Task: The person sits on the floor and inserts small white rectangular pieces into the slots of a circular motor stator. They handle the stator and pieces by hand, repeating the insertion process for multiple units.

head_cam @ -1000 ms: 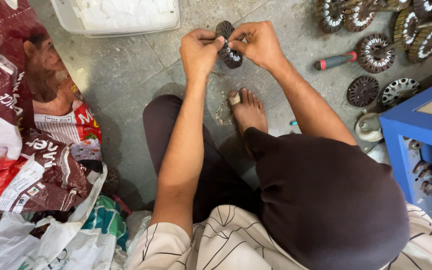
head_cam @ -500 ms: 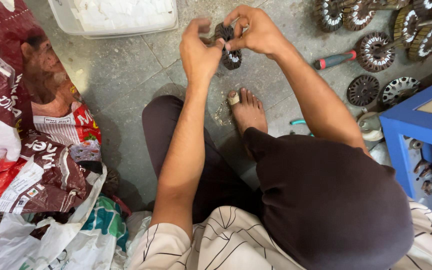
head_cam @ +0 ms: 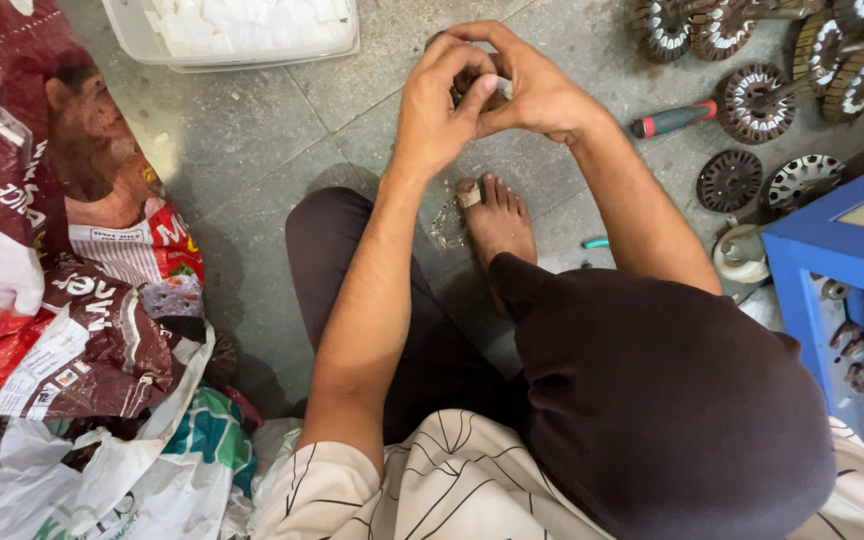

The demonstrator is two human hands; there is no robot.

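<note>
I sit on a grey stone floor with my bare foot [head_cam: 497,215] out in front of me. My left hand [head_cam: 437,105] and my right hand [head_cam: 537,90] are pressed together above the foot. Both close around a small dark round part [head_cam: 474,88] that is mostly hidden by my fingers. A pale strip shows at my right fingertips, touching the part.
Several round wound metal cores [head_cam: 752,100] and a screwdriver with a red and teal handle [head_cam: 674,118] lie at the upper right. A blue metal frame [head_cam: 842,260] stands at the right. A clear plastic tub [head_cam: 242,30] is at the top. Printed sacks and bags [head_cam: 72,300] pile at the left.
The dark round part was plainly visible between my fingers; both hands have now closed over it, hiding most of it, and have shifted slightly to the right.
</note>
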